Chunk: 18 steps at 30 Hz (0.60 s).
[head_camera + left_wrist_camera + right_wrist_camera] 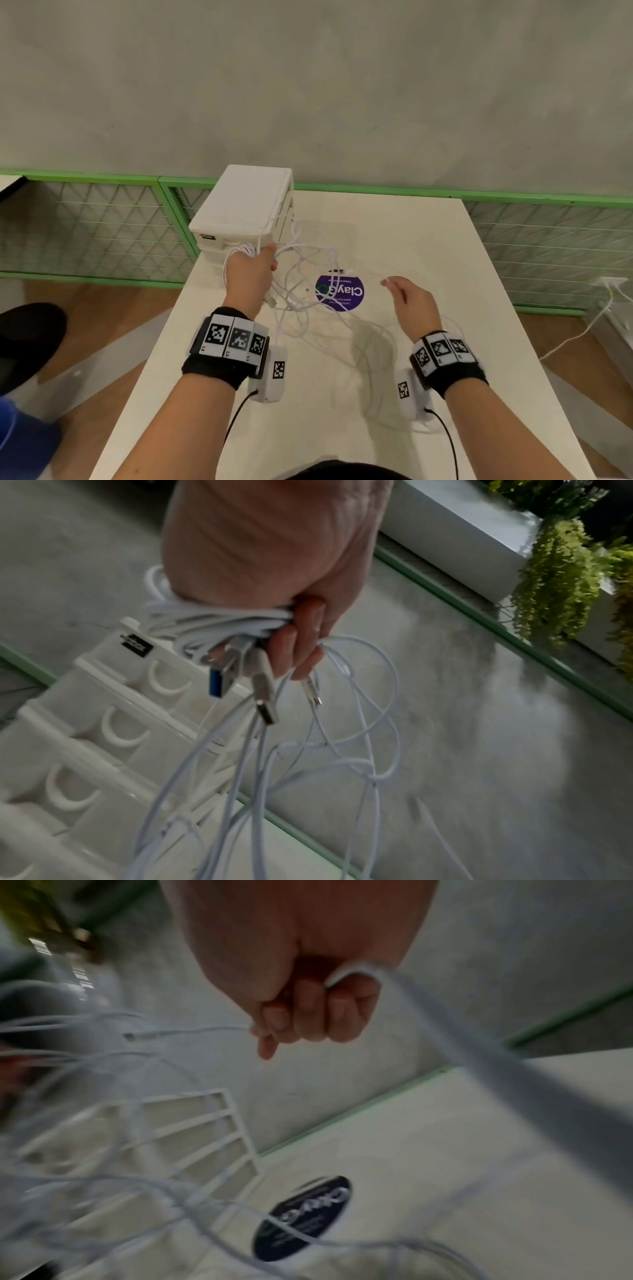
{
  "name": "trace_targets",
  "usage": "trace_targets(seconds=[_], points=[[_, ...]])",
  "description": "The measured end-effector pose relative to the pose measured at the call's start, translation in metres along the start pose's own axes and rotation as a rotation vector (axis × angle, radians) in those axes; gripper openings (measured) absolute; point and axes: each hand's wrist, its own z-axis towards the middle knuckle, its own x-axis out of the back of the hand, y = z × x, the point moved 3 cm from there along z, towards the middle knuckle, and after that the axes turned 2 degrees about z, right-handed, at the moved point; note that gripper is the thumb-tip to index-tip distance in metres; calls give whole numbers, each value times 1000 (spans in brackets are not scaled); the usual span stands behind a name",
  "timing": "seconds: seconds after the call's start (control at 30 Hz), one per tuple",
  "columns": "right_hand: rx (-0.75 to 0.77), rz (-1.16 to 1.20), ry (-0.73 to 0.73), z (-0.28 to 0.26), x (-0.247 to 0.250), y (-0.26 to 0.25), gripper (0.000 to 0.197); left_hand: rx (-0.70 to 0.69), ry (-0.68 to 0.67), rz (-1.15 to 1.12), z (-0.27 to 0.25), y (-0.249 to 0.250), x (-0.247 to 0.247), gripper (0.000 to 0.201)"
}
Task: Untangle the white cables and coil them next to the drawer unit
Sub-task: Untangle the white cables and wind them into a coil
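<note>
A tangle of white cables (308,284) hangs and lies on the white table (445,246) beside the white drawer unit (239,205). My left hand (251,270) is raised in front of the drawer unit and grips a bundle of cables (219,623), with several plugs (263,696) dangling below the curled fingers (301,642). My right hand (407,298) is to the right, fingers curled, pinching one thin cable strand (192,1031) that runs left toward the tangle. Another cable (479,1047) loops out of the right fist (308,1010).
A round purple sticker (340,291) lies on the table under the cables. A green mesh fence (102,233) runs behind the table. Another white cable (589,325) trails on the floor at the right. A dark shoe (27,339) is at the left.
</note>
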Motion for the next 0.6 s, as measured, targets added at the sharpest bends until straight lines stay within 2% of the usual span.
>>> trace_targets(seconds=[0.07, 0.1, 0.2, 0.27, 0.33, 0.43, 0.5, 0.6], points=[[-208, -33, 85, -1, 15, 35, 27, -15, 20, -17, 5, 1, 11, 30], [-298, -53, 79, -3, 20, 49, 29, -32, 6, -19, 6, 3, 13, 29], [-414, -151, -90, -3, 19, 64, 43, -67, -102, 3, -1, 10, 4, 35], [-348, -156, -119, -2, 13, 49, 61, -54, -182, 27, -9, 13, -9, 40], [-180, -22, -129, 0, 10, 16, 74, -51, -283, 29, -16, 17, -22, 37], [8, 179, -334, -3, -1, -35, 87, -57, -390, -2, -26, 29, -34, 25], [14, 236, -390, -3, -12, -52, 73, -66, -423, -39, -32, 36, -38, 24], [-44, 257, -243, 5, -17, -53, 17, -45, -402, -66, -32, 40, -35, 24]])
